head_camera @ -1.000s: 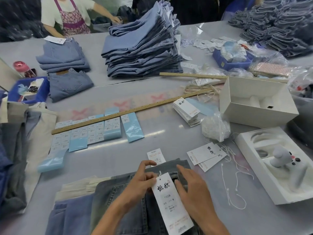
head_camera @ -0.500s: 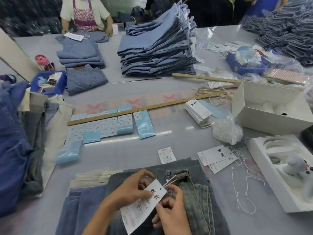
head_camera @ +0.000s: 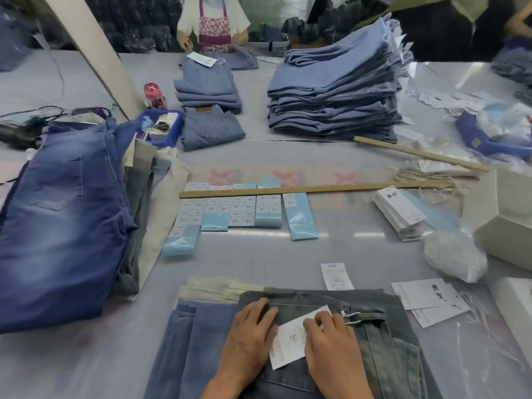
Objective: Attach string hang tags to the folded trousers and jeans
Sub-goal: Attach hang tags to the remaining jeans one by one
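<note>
Your left hand (head_camera: 250, 335) and right hand (head_camera: 331, 341) lie flat, fingers extended, pressing one hang tag (head_camera: 290, 339) onto the grey jeans (head_camera: 374, 335) at the table's (head_camera: 259, 266) near edge; its string (head_camera: 351, 317) loops through the waistband. Two wooden rulers (head_camera: 302, 190) lie beyond. Bare table surface shows between jeans and label strips (head_camera: 230, 214).

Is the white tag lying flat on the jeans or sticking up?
Lying flat. The white tag rests on the grey jeans, with both hands on it.
</note>
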A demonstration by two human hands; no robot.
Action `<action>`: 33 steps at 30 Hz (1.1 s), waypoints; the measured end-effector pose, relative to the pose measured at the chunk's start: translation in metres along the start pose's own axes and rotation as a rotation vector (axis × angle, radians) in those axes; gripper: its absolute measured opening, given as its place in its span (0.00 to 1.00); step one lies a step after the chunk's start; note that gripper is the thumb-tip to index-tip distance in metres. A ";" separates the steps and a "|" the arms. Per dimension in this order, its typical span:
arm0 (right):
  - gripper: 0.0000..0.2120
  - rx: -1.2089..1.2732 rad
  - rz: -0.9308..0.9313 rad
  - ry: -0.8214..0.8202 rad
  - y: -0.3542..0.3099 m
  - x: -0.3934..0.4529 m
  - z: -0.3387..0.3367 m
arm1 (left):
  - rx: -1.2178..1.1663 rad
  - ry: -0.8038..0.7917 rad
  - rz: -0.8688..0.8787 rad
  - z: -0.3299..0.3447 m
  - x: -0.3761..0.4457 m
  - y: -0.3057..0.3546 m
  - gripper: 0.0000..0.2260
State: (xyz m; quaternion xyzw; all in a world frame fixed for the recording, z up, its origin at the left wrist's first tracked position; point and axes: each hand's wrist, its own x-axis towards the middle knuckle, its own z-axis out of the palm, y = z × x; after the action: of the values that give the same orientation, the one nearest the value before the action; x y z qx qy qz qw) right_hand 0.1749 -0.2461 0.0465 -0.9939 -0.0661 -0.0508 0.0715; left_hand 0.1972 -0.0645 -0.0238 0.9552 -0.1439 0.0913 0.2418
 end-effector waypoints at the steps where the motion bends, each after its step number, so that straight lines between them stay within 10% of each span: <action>1: 0.12 0.015 -0.027 0.062 -0.001 0.002 0.005 | 0.048 0.015 0.015 -0.001 -0.012 -0.006 0.15; 8: 0.51 -0.013 -0.268 -0.018 -0.059 0.002 0.025 | -0.163 -0.293 -0.272 -0.035 -0.049 -0.046 0.31; 10: 0.43 0.059 -0.179 -0.217 -0.086 0.018 0.012 | -0.398 -0.282 -0.496 -0.042 -0.047 -0.058 0.31; 12: 0.15 0.001 -0.223 -0.124 -0.109 0.046 0.003 | -0.643 0.087 -0.800 -0.063 -0.038 -0.068 0.13; 16: 0.21 0.035 -0.426 -0.298 -0.191 0.102 0.002 | -0.693 0.881 -1.315 -0.113 -0.037 -0.144 0.25; 19: 0.20 0.167 -0.466 -0.450 -0.244 0.116 0.025 | -0.910 1.144 -1.601 -0.156 -0.050 -0.210 0.32; 29: 0.07 0.861 -0.180 -0.796 -0.329 0.138 0.038 | -0.970 1.361 -1.573 -0.222 -0.033 -0.250 0.24; 33: 0.09 1.317 0.199 -0.854 -0.349 0.150 0.042 | -1.035 1.109 -1.354 -0.266 0.007 -0.242 0.17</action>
State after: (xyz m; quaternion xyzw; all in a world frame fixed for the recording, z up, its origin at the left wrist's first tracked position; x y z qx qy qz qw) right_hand 0.2783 0.1208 0.0691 -0.6820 -0.0153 0.3912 0.6178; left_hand 0.2531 0.2680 0.1031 0.4371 0.5380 0.2918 0.6591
